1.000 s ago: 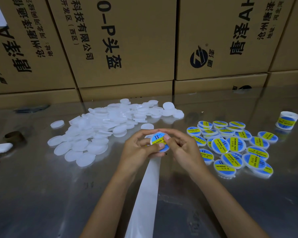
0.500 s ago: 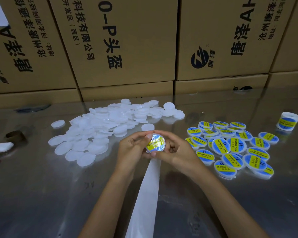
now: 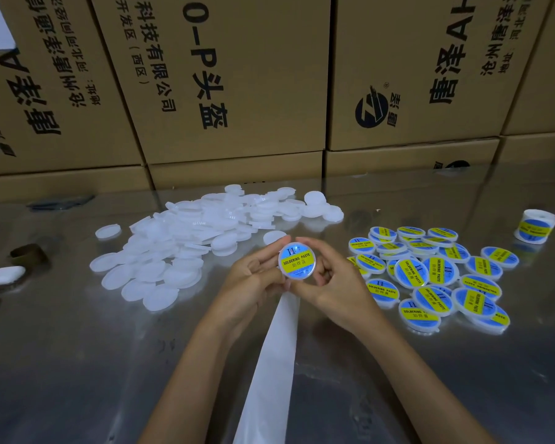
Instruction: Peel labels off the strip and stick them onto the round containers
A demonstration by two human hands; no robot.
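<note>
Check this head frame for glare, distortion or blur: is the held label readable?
Head view: wide-angle bending tilts the brown cardboard boxes; the glossy metal tabletop mirrors them with soft sheen; the blue-and-yellow labelled round container between left hand and right hand is sharp, "SOLDERING PASTE" readable.

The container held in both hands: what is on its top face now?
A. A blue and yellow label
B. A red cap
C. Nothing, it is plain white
A: the container, held between the left hand and right hand, shows a blue and yellow label reading SOLDERING PASTE.
</note>
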